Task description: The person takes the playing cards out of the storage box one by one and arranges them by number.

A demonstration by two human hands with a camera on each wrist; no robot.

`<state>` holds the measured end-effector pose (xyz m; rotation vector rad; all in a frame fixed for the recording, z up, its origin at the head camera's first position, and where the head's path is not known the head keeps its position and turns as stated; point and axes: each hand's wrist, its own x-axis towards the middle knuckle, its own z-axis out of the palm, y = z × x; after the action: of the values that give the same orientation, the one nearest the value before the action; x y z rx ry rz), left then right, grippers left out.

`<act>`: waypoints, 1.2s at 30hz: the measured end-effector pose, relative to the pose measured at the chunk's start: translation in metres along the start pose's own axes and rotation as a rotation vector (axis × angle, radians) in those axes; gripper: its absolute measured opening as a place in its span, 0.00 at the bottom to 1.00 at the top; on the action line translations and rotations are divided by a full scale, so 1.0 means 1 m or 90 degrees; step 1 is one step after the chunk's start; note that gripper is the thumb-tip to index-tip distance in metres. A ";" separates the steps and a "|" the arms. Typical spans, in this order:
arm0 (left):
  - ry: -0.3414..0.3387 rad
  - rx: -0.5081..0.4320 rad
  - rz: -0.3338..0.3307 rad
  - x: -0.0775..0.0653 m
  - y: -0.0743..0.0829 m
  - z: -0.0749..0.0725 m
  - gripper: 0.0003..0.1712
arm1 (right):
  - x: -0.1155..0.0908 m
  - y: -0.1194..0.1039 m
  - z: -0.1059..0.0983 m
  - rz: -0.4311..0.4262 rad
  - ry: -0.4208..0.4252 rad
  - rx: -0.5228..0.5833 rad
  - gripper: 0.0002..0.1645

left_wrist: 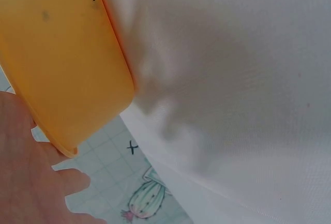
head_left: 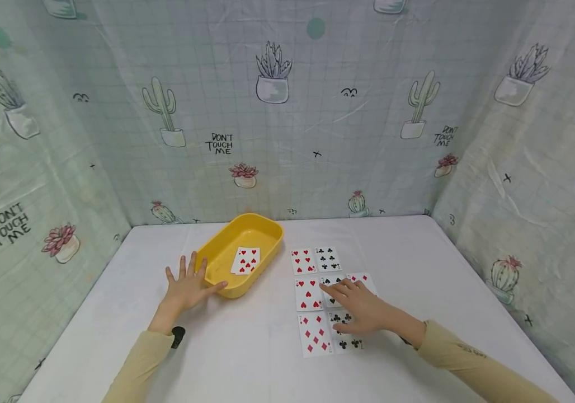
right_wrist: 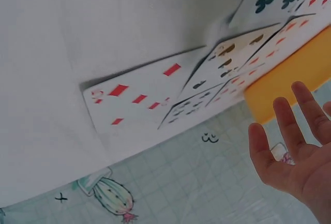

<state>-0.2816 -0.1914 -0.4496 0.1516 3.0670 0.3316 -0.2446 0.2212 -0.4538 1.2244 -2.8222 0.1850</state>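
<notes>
My left hand (head_left: 185, 289), fingers spread, is at the near left rim of a yellow tray (head_left: 272, 229). The left wrist view shows this hand beside the tray's outer wall (left_wrist: 72, 69); whether it touches is hard to tell. Inside the tray lie hearts cards (head_left: 245, 261), apparently overlapping. Holding nothing, my right hand (head_left: 363, 308) hovers over face-up playing cards laid in rows. It partly covers a seven of clubs (head_left: 353, 342), a five of spades (head_left: 329, 281) and a five of diamonds (right_wrist: 138, 99). Left of it lie a five of hearts (head_left: 309, 294) and a seven of diamonds (head_left: 315, 334).
Behind these stand two more cards in the far row, a six of hearts (head_left: 303, 261) and a six of clubs (head_left: 328, 259). A white table (head_left: 237, 347) carries everything. Cactus-printed cloth (head_left: 287, 140) surrounds its back and sides.
</notes>
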 end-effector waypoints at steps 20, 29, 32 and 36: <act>-0.009 0.004 -0.003 0.001 -0.003 0.001 0.59 | 0.078 0.010 -0.020 0.008 -0.004 0.020 0.48; -0.006 -0.001 0.000 0.001 -0.002 0.001 0.58 | 0.106 0.014 -0.022 -0.001 0.016 0.001 0.47; -0.008 -0.003 0.000 0.001 -0.002 0.001 0.58 | 0.115 0.013 -0.023 0.005 0.023 0.001 0.47; -0.009 -0.002 -0.003 0.002 -0.002 0.001 0.59 | 0.128 0.012 -0.025 0.000 0.035 -0.010 0.46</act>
<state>-0.2836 -0.1925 -0.4512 0.1448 3.0518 0.3345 -0.3410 0.1399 -0.4173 1.1976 -2.7710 0.1940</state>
